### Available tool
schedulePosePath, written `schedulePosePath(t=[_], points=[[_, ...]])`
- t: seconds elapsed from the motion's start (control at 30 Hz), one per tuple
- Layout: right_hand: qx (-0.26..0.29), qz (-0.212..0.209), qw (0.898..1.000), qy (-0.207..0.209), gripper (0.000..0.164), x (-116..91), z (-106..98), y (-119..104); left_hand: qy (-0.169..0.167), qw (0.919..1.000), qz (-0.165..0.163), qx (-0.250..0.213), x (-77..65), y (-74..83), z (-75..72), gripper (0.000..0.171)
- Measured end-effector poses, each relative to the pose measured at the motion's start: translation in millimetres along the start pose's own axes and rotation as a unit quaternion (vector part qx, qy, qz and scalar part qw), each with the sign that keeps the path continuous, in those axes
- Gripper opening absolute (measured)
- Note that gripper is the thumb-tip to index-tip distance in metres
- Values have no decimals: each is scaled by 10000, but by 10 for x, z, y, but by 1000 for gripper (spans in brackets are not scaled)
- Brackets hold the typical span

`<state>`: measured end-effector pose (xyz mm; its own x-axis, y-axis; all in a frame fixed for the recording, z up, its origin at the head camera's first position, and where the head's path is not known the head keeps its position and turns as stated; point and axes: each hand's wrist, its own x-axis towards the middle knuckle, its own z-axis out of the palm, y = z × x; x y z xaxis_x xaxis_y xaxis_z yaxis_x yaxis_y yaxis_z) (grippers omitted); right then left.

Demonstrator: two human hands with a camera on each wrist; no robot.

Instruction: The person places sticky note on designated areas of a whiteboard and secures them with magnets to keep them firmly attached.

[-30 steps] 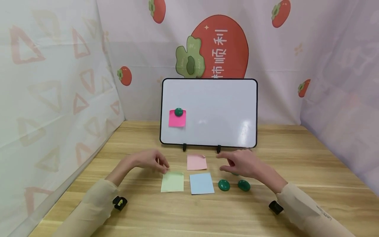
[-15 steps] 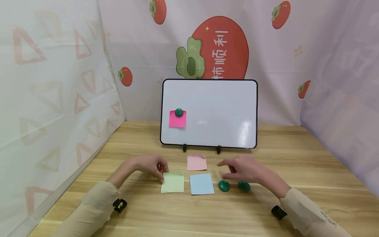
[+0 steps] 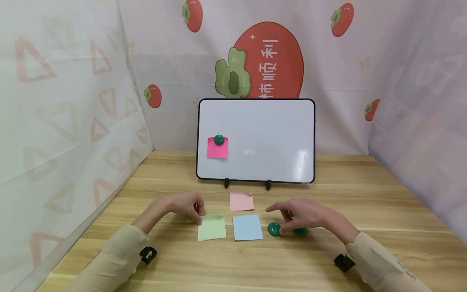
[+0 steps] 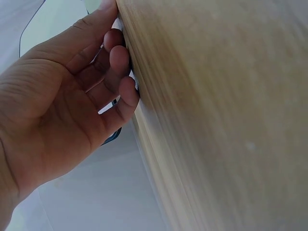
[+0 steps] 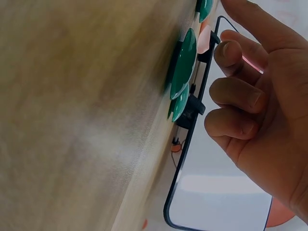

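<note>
In the head view my left hand (image 3: 186, 206) is at the upper left corner of a light green sticky note (image 3: 212, 228), its thumb and bent fingers pinching the edge. The left wrist view shows that hand's (image 4: 67, 101) fingertips down at the tabletop. My right hand (image 3: 304, 213) hovers over several round green magnets; its index finger points forward and its thumb tip meets the right side of the nearest magnet (image 3: 274, 229). Partly covered by this hand are another magnet (image 3: 300, 232) and a third. The right wrist view shows the magnets (image 5: 184, 65) beside curled fingers.
A light blue sticky note (image 3: 247, 227) and a pale pink one (image 3: 241, 201) lie on the wooden table (image 3: 226, 265). Behind them stands a whiteboard (image 3: 270, 138) on black feet, with a bright pink note (image 3: 217, 151) under a green magnet (image 3: 219, 140).
My left hand has come down onto the green note's corner, and the note has turned slightly. My right hand has moved nearer to me, its thumb reaching the closest loose magnet.
</note>
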<state>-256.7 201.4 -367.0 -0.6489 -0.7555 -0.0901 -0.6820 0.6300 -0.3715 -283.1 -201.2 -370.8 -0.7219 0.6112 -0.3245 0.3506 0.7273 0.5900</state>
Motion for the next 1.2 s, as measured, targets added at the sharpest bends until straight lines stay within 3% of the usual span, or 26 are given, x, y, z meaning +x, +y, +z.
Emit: schedulePosePath(t=[0.4, 0.83, 1.2], points=[[130, -75, 9994, -304, 54, 10, 71, 82, -18, 9999, 12, 101, -6, 18, 2, 16], [78, -59, 9993, -361, 34, 23, 74, 61, -9, 9998, 74, 211, 2, 2, -3, 16], [-40, -364, 9982, -465, 32, 39, 54, 28, -12, 9993, 162, 334, -11, 11, -1, 15]])
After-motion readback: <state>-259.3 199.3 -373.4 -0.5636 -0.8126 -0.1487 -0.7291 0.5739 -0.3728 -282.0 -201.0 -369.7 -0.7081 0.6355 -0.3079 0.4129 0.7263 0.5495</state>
